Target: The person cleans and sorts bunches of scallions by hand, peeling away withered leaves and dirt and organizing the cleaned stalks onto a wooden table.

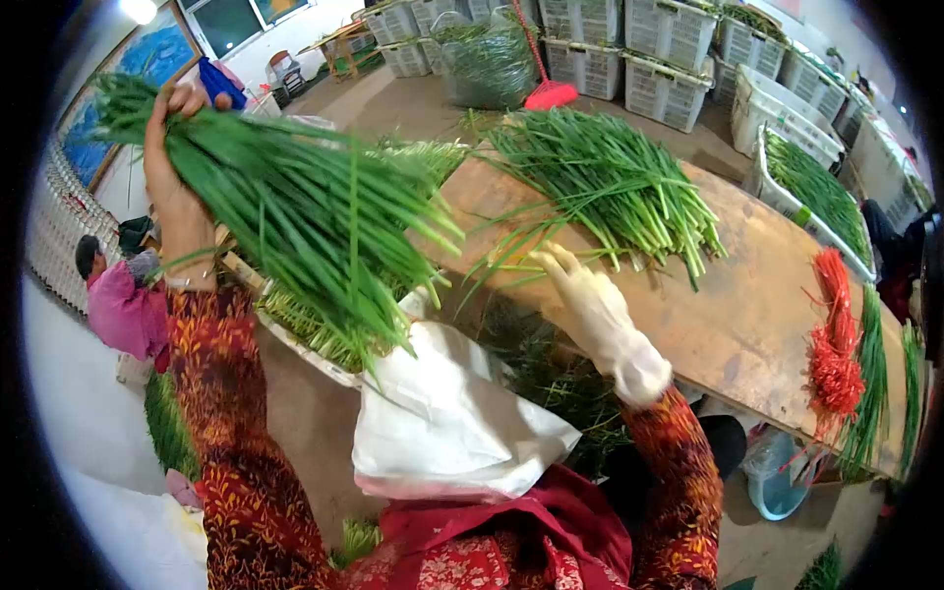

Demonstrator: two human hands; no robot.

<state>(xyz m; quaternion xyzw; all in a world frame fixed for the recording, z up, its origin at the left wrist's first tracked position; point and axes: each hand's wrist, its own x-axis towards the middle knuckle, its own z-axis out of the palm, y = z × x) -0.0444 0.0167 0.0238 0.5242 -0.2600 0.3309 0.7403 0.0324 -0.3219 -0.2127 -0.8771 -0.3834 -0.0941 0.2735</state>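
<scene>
My left hand [177,128], bare, is raised at the upper left and closed round a big bunch of garlic chives [285,197]. The pale stem ends fan out to the lower right. My right hand [595,305], in a pale glove, is over the near edge of the wooden table [747,334]. Its fingers stretch toward a few loose blades beside a pile of garlic chives [619,187] on the table. The right fingertips are slightly blurred, and no bunch shows in them. A white cloth [442,423] covers my lap.
Red ties [836,344] lie at the table's right end, beside thin strips of chives [870,383]. A blue bucket [777,482] stands below. Stacked white crates [669,88] line the back, near a red broom [549,93]. Another person in pink [128,305] sits at left.
</scene>
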